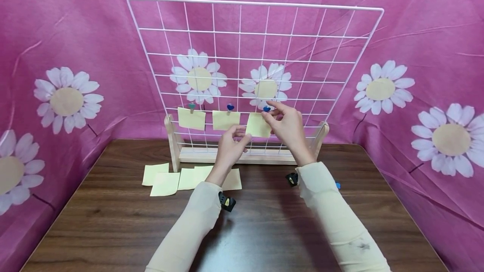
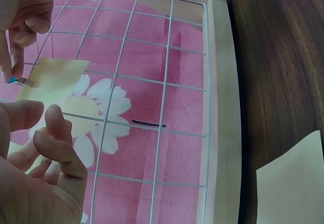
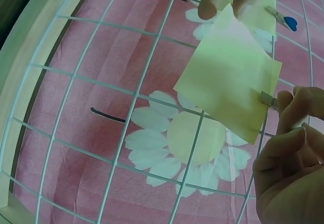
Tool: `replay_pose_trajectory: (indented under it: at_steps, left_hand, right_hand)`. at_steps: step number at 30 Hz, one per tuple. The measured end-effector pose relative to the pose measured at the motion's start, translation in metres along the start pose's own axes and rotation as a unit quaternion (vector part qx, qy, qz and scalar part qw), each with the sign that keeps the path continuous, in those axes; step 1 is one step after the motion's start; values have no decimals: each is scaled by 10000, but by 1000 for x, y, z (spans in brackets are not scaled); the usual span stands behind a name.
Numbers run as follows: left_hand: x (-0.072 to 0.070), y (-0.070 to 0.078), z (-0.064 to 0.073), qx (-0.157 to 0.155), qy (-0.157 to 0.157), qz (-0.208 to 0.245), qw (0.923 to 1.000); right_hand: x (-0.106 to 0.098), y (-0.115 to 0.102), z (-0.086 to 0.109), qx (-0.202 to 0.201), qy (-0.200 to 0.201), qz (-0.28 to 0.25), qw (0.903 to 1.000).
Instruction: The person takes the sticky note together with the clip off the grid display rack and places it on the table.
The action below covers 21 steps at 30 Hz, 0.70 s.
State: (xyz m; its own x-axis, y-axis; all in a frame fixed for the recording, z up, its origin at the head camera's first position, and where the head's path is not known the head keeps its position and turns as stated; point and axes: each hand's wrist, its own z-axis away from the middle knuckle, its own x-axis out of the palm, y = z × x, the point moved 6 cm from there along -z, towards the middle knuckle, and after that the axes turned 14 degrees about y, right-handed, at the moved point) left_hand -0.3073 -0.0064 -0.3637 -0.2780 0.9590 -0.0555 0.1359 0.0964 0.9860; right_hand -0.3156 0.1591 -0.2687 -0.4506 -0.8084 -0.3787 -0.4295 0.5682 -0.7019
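A yellow sticky note [image 1: 259, 125] hangs against the white wire grid [image 1: 255, 34], third in a row. At its lower left corner, the thumb and fingers of my left hand [image 1: 231, 146] pinch the paper. My right hand [image 1: 289, 126] pinches a small clip with a blue heart [image 1: 266, 108] at the note's top edge. In the right wrist view the clip's jaws [image 3: 268, 99] overlap the note's edge, while the fingers cover its heart end. To the left hang two more notes, one under a blue heart clip [image 1: 230, 107], the other under a green one [image 1: 192, 107].
Several loose yellow notes [image 1: 165, 184] lie on the brown wooden table [image 1: 113, 221], left of the stand. The grid stands in a wooden base [image 1: 204, 158]. A small blue object [image 1: 338, 185] lies beside the right sleeve. Behind is a pink flowered cloth [image 1: 75, 7].
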Motion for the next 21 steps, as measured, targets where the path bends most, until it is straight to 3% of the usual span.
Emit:
replay_pose_trajectory:
  at_steps: [21]
  left_hand:
    - [5, 6, -1, -45, -40, -31, 10000]
  right_hand:
    - [9, 4, -2, 130, -234, 37, 9996]
